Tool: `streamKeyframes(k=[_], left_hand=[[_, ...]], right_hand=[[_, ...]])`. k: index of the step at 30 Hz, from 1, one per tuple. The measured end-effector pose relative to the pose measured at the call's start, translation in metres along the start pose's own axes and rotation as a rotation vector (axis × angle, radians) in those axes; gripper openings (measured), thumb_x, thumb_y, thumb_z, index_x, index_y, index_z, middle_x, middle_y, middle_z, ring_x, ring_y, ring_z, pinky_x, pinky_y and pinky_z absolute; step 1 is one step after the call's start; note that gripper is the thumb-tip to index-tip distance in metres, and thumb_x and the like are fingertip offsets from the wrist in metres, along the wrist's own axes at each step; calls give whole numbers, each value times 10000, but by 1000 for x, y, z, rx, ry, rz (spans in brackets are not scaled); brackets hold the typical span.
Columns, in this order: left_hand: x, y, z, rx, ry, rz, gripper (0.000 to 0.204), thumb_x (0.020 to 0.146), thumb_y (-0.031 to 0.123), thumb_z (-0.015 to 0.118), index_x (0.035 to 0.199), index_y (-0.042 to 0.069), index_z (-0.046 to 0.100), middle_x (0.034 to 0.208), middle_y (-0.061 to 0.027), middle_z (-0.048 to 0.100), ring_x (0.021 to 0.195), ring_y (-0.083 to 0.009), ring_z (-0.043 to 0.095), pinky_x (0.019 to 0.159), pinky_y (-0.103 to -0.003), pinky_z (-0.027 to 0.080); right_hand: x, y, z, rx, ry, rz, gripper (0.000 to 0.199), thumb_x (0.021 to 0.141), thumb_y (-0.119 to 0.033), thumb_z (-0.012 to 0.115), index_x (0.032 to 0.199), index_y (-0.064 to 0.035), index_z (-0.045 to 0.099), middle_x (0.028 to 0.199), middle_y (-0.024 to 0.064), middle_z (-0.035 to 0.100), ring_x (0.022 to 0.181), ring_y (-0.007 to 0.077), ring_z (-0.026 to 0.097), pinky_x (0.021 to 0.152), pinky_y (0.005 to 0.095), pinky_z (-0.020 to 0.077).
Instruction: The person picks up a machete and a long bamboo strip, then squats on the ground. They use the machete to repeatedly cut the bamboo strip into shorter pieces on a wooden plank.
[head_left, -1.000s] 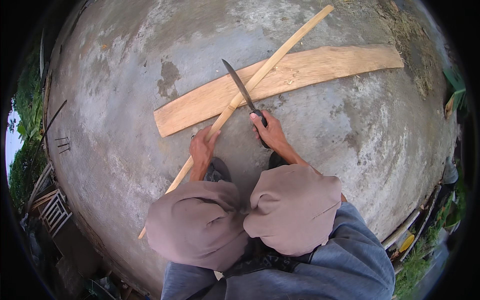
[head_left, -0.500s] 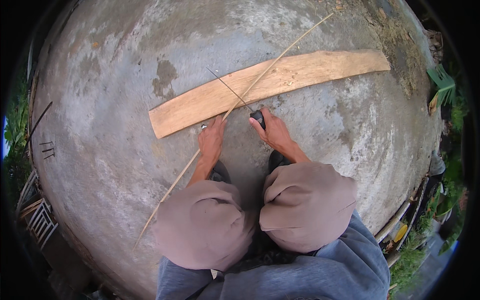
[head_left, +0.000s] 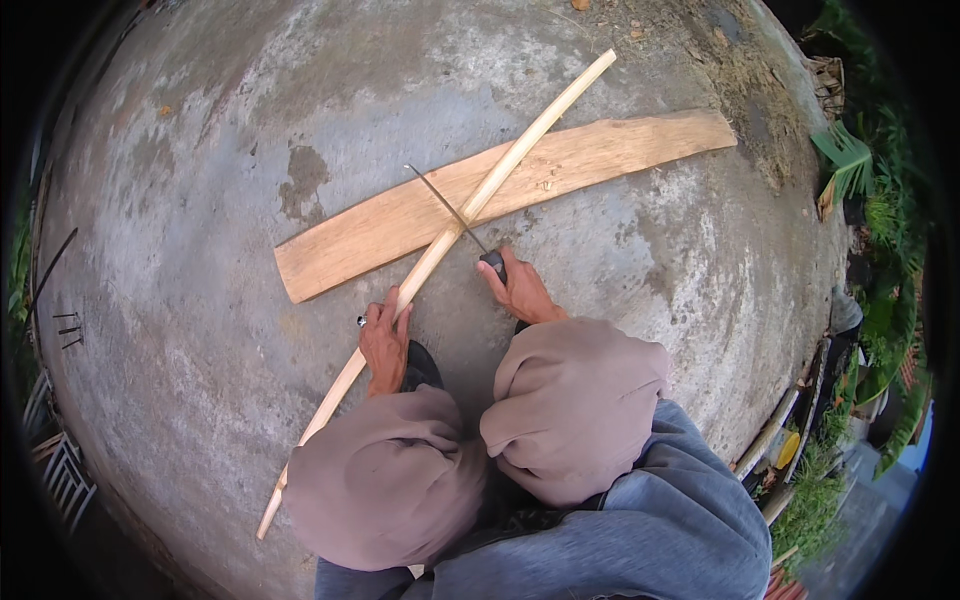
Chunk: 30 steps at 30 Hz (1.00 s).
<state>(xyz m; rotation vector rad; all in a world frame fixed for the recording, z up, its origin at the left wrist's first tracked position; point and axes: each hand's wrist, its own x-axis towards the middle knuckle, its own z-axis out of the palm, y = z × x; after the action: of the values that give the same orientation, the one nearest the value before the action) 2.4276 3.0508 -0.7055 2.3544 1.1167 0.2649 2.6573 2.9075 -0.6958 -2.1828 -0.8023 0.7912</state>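
A long pale bamboo strip (head_left: 540,125) slants from the far right to beside my left knee, its broad face upward. My left hand (head_left: 383,340) is closed around it below its middle, a ring showing on one finger. In my right hand (head_left: 522,290) is the dark handle of a knife (head_left: 435,190). Its long, narrow blade lies across the strip and points to the far left. Under the crossing of strip and blade, a flat wooden board (head_left: 350,240) rests on the ground, with small shavings on it.
Stained concrete floor (head_left: 200,300) surrounds the board. Both my knees (head_left: 580,410) rise close behind my hands. Green plants (head_left: 880,200) and some poles (head_left: 770,430) line the right edge. A white slatted frame (head_left: 68,485) stands at the lower left.
The strip has turned from its narrow edge to its broad face. My left hand has slid down toward my knee, and my right hand with the knife has shifted slightly nearer.
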Motion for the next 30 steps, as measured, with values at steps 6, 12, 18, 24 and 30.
streamKeyframes(k=[6,12,18,24,30], left_hand=[[18,20,-8,-86,-128,-22,321,1051,343,565,1277,152,692,963,-168,681,842,-424,673,732,-517,513],[49,15,-11,-328,-363,0,468,1081,390,508,904,-3,691,672,-202,603,631,-358,569,670,-434,469],[58,12,-13,-348,-526,-136,505,1084,400,489,843,-13,653,707,-212,618,663,-354,589,668,-425,469],[53,10,-8,-143,-382,-3,436,1085,381,487,916,6,632,793,-296,663,798,-512,643,714,-568,487],[50,16,-9,-68,-307,88,395,1083,361,491,949,10,610,811,-302,668,813,-529,639,713,-596,492]], right_hand=[[6,-17,-19,78,1,67,495,1043,-454,558,1070,40,575,806,298,673,787,490,678,698,528,515],[10,-33,-34,84,90,13,453,1044,-422,570,1049,31,572,734,244,638,694,434,641,645,491,494],[11,-51,-50,127,161,-109,393,1038,-377,593,1087,12,566,711,206,617,643,372,620,611,458,481],[16,-46,-45,63,218,-230,390,1033,-374,604,1071,12,565,696,185,604,624,343,629,603,443,490],[31,-13,-42,-134,-5,-30,465,1032,-437,596,999,25,557,614,155,582,549,294,629,547,438,491]])
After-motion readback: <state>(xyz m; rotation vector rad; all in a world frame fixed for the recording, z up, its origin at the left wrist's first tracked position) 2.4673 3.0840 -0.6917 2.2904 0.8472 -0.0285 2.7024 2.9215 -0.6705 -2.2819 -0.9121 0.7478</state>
